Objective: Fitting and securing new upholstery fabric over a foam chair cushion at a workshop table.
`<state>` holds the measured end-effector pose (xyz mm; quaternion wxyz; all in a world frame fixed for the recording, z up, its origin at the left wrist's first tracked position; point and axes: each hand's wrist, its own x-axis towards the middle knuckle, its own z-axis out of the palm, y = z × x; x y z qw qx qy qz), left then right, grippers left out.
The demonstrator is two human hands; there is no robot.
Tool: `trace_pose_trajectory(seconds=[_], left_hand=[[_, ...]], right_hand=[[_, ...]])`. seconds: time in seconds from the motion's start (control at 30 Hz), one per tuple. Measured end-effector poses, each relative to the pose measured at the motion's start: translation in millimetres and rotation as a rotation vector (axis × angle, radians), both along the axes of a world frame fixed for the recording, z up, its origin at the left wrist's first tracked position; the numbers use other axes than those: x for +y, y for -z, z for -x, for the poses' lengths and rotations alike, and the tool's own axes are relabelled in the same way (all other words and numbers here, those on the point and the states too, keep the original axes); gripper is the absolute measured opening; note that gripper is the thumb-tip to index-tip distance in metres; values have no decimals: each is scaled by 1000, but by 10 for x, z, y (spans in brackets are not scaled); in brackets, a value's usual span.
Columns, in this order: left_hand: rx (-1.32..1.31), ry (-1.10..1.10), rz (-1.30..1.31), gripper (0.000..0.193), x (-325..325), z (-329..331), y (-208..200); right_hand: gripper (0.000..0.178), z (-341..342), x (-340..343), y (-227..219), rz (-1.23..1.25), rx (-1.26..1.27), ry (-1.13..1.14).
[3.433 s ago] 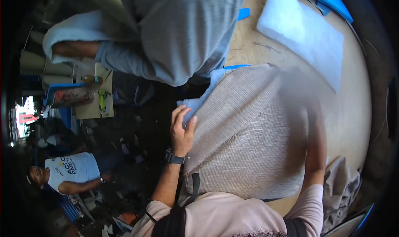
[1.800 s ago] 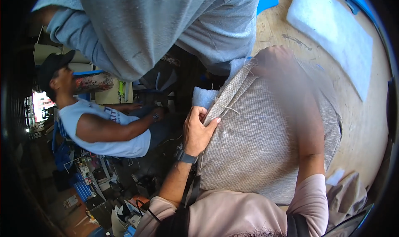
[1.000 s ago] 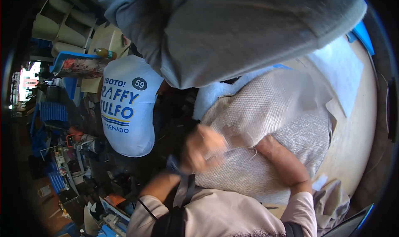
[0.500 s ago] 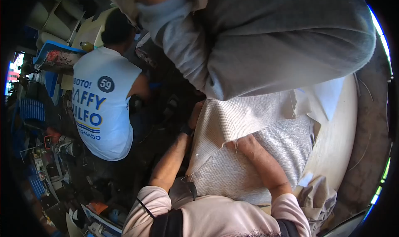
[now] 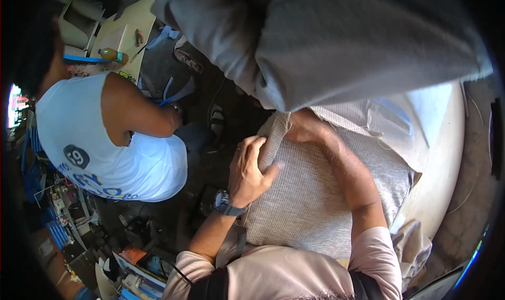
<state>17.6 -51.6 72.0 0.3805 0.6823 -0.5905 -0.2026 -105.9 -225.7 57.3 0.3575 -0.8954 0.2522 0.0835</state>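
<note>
A cushion-like form [image 5: 300, 195] covered in beige-grey woven fabric lies in front of me. At its far side a ribbed fabric flap [image 5: 273, 139] with frayed threads is folded up. My left hand [image 5: 250, 168], wearing a watch, rests at the left edge of the flap. Its thumb is spread away over the cover, and the fingers lie along the fold. My right hand [image 5: 307, 127] reaches across the cover to the flap. Fabric hides its fingers, so their grip does not show.
Large grey cloth [image 5: 368, 47] bulges over the far side. The cushion-like form sits on a pale curved surface [image 5: 442, 179]. Crumpled fabric [image 5: 415, 247] lies at right. A person in a white sleeveless shirt [image 5: 115, 153] sits at left, near a table [image 5: 138, 24] with a bottle [image 5: 113, 55]. Tools clutter the lower left.
My left hand has come up from beyond the far left edge onto the flap's fold. My right hand has moved farther forward, and the flap is folded back. The other person has turned and leaned left.
</note>
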Motion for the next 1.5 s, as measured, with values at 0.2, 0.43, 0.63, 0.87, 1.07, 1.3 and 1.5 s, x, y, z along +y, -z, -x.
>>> trace_pose_trajectory(seconds=[0.2, 0.43, 0.63, 0.87, 1.07, 1.3, 1.5], left_hand=[[512, -166, -270, 15, -213, -313, 756], [840, 210, -431, 32, -417, -617, 1933], [874, 128, -715, 25, -685, -789, 1757], [1037, 473, -264, 60, -1304, -897, 328], [-339, 731, 216, 72, -1685, 494, -215], [-160, 682, 76, 36, -2255, 777, 183], [-63, 707, -281, 33, -2646, 760, 233]], right_hand=[[30, -39, -103, 54, -293, -5, 4], [46, -114, -134, 62, -422, -182, -100], [39, 43, 73, 130, -107, -384, 69], [28, 1468, 458, -339, 361, -491, 269], [57, 2061, 392, -399, 771, -159, 554], [45, 2265, -472, -148, 669, -271, 577], [29, 2267, -893, -118, 470, -176, 653]])
